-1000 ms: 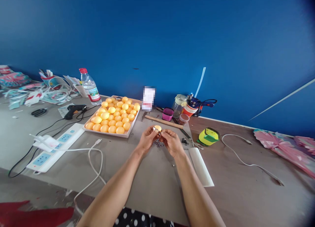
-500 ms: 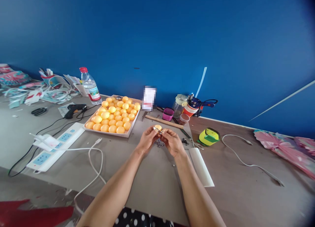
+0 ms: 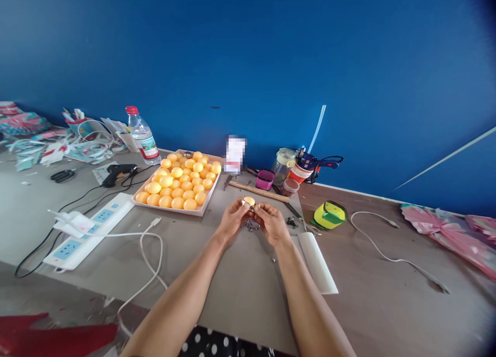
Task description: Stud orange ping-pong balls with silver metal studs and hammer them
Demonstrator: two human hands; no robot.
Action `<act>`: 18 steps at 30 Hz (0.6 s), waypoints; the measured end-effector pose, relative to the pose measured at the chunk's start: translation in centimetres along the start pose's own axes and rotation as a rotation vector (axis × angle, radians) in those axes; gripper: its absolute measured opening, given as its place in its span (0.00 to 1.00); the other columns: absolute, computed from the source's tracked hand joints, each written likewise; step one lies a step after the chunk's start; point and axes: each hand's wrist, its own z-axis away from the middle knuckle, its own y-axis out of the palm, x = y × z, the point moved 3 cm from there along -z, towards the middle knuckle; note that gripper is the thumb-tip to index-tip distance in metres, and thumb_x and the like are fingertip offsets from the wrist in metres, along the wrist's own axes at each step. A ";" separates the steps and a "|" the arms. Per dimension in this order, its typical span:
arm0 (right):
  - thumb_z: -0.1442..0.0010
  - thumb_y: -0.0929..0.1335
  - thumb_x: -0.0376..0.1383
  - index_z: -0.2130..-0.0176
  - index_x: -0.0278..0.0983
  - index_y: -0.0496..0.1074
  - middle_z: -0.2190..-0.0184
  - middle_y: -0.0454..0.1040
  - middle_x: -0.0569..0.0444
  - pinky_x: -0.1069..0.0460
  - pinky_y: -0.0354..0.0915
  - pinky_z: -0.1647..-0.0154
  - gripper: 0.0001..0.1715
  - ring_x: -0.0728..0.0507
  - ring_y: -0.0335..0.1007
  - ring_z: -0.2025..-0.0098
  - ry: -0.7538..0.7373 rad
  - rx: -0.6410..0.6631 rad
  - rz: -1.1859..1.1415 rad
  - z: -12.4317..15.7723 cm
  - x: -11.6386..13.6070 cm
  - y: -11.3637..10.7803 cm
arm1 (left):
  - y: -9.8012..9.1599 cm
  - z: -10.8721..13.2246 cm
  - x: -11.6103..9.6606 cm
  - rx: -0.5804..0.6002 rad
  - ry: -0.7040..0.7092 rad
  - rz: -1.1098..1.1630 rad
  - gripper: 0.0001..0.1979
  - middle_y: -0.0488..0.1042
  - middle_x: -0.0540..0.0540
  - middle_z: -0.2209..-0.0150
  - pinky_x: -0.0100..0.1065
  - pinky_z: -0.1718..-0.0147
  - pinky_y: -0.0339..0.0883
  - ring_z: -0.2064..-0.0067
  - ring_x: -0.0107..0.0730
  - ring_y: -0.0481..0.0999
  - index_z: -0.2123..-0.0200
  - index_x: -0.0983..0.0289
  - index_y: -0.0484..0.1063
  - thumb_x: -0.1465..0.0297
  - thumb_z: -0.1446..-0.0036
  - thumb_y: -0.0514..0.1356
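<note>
My left hand (image 3: 231,220) is closed on an orange ball (image 3: 248,200), which looks like a table tennis ball with a pale or silvery band at its lower edge. From the other side, the thumb and fingers of my right hand (image 3: 272,221) are pinched together at the ball's lower right. Whatever small part sits between those fingers is too small to make out. Just beneath both hands lies a little heap of small dark metal pieces (image 3: 251,225). Many similar orange balls (image 3: 177,192) fill a shallow box (image 3: 185,212) to the left.
Behind my hands lies a wooden-handled hammer (image 3: 259,190), near a purple cup (image 3: 265,179) and a jar (image 3: 284,163). A yellow-green container (image 3: 329,215) and white sheet (image 3: 316,264) are at right. At left are a power strip (image 3: 87,233), glue gun (image 3: 118,174) and bottle (image 3: 143,140).
The ball has turned or risen slightly between my fingers, so a bit more of its orange top shows. Both hands stay in nearly the same place.
</note>
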 end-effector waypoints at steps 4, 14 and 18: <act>0.61 0.75 0.40 0.78 0.36 0.69 0.81 0.69 0.59 0.53 0.62 0.67 0.15 0.51 0.62 0.76 0.025 -0.005 -0.036 0.1 -0.1 0.1 | -0.1 0.0 0.1 -0.002 0.004 -0.004 0.18 0.71 0.51 0.71 0.32 0.66 0.64 0.71 0.25 0.69 0.63 0.66 0.70 0.62 0.56 0.65; 0.65 0.76 0.39 0.79 0.35 0.67 0.84 0.67 0.61 0.55 0.62 0.72 0.16 0.56 0.54 0.83 0.094 -0.059 -0.078 0.0 -0.3 0.1 | -0.4 -0.2 0.5 0.016 0.027 -0.058 0.20 0.71 0.50 0.70 0.32 0.68 0.67 0.72 0.26 0.70 0.60 0.66 0.69 0.62 0.56 0.65; 0.64 0.75 0.39 0.80 0.35 0.65 0.85 0.66 0.62 0.57 0.58 0.77 0.16 0.56 0.54 0.83 0.070 -0.110 -0.097 -0.2 -0.8 0.1 | -0.3 -0.1 0.5 0.017 0.034 -0.056 0.20 0.71 0.50 0.72 0.34 0.69 0.67 0.73 0.27 0.70 0.60 0.66 0.69 0.62 0.56 0.65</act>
